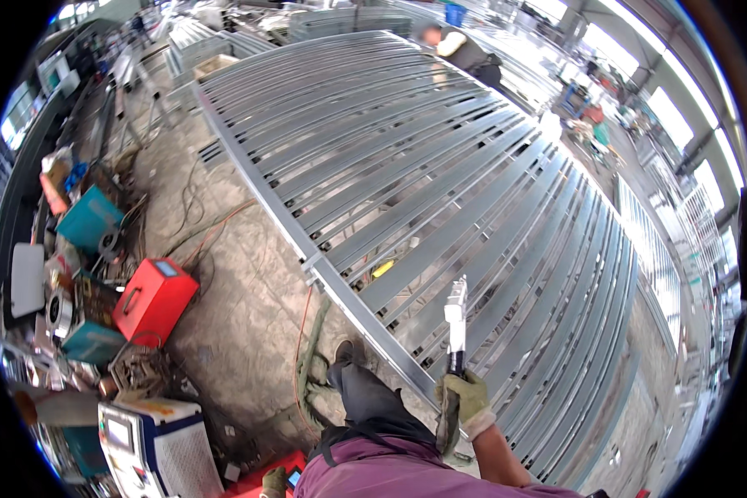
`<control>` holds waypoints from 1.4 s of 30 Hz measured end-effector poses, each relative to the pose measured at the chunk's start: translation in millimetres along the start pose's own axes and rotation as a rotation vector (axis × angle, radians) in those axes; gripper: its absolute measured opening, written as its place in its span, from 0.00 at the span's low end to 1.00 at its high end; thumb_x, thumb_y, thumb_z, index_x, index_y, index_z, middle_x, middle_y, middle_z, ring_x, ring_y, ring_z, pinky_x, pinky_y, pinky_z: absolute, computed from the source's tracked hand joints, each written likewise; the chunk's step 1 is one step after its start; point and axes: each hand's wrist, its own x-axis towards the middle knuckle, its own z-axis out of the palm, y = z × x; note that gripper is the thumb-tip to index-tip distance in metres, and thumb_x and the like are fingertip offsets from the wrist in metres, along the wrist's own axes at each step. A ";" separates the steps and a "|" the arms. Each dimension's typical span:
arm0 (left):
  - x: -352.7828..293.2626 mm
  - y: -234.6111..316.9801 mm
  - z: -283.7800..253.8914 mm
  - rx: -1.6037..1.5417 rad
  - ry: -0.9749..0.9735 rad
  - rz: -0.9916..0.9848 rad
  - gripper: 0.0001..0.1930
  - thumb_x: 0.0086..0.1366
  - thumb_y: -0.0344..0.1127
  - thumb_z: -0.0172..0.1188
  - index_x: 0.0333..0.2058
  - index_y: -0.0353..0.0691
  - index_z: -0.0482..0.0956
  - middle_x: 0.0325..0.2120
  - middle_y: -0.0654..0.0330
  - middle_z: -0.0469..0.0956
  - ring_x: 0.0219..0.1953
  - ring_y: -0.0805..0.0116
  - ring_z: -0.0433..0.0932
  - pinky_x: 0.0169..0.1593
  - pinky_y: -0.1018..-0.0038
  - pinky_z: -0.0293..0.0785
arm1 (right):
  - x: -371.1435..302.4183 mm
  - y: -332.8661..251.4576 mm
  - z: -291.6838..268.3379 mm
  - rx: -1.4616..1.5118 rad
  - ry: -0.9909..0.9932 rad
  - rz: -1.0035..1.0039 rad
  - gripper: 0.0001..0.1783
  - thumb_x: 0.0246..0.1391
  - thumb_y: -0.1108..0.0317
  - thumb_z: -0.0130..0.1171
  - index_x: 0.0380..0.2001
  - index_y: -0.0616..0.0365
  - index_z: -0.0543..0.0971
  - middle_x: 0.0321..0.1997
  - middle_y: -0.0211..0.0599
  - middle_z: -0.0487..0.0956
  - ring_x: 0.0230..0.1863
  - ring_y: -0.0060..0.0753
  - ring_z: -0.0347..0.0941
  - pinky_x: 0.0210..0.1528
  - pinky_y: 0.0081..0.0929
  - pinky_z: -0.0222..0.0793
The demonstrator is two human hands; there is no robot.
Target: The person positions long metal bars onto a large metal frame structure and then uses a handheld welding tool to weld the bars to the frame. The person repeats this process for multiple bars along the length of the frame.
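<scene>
My right hand (468, 395), in a greenish work glove, is closed around the black grip of a welding gun (456, 310). The gun's white and silver head points away from me, above the slats of a large grey metal frame (427, 241). A thick dark sleeved cable (447, 425) hangs from the grip toward my body. At the lower edge my left hand (274, 481), gloved too, is beside a red box with a small screen (294, 478). Its fingers are mostly hidden, and I cannot tell whether it touches the box.
A white and blue machine (162, 444) and a red case (155, 300) stand on the floor to my left, near teal wire feeders (90, 217). Cables and an orange hose (300, 357) cross the concrete. A person (465, 55) bends at the frame's far side.
</scene>
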 end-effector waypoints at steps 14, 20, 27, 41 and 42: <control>134.0 235.7 -128.5 0.008 -0.021 0.046 0.16 0.65 0.46 0.69 0.44 0.40 0.85 0.39 0.52 0.87 0.40 0.58 0.85 0.45 0.64 0.83 | 172.0 -3.6 91.7 -0.051 0.333 0.028 0.10 0.58 0.68 0.71 0.38 0.59 0.81 0.25 0.29 0.78 0.22 0.24 0.73 0.24 0.27 0.68; 172.5 397.1 -177.7 0.063 0.172 0.096 0.21 0.69 0.41 0.63 0.52 0.30 0.83 0.44 0.45 0.86 0.43 0.56 0.84 0.50 0.64 0.78 | 212.1 48.7 97.0 -0.321 0.455 -0.046 0.12 0.56 0.66 0.71 0.40 0.59 0.84 0.26 0.26 0.79 0.24 0.20 0.71 0.27 0.27 0.68; 257.6 607.3 -173.4 0.281 0.321 0.527 0.23 0.71 0.38 0.61 0.58 0.27 0.78 0.54 0.38 0.81 0.57 0.48 0.80 0.62 0.61 0.75 | 213.1 40.8 133.8 -0.618 0.550 0.054 0.22 0.54 0.59 0.70 0.48 0.61 0.85 0.34 0.38 0.86 0.33 0.34 0.80 0.40 0.37 0.76; 383.0 874.8 -108.3 1.464 -0.563 1.458 0.62 0.51 0.64 0.76 0.77 0.35 0.57 0.78 0.42 0.53 0.81 0.39 0.48 0.81 0.46 0.42 | 180.9 -4.1 266.9 -1.272 0.379 -0.224 0.49 0.50 0.48 0.74 0.71 0.60 0.71 0.74 0.54 0.70 0.77 0.58 0.61 0.81 0.55 0.50; 385.7 876.9 -107.5 1.492 -0.602 1.470 0.64 0.50 0.64 0.77 0.77 0.35 0.56 0.78 0.41 0.53 0.81 0.39 0.47 0.82 0.46 0.41 | 187.6 -7.5 282.4 -1.298 0.301 -0.207 0.50 0.50 0.48 0.75 0.72 0.61 0.70 0.75 0.54 0.69 0.78 0.58 0.60 0.82 0.54 0.49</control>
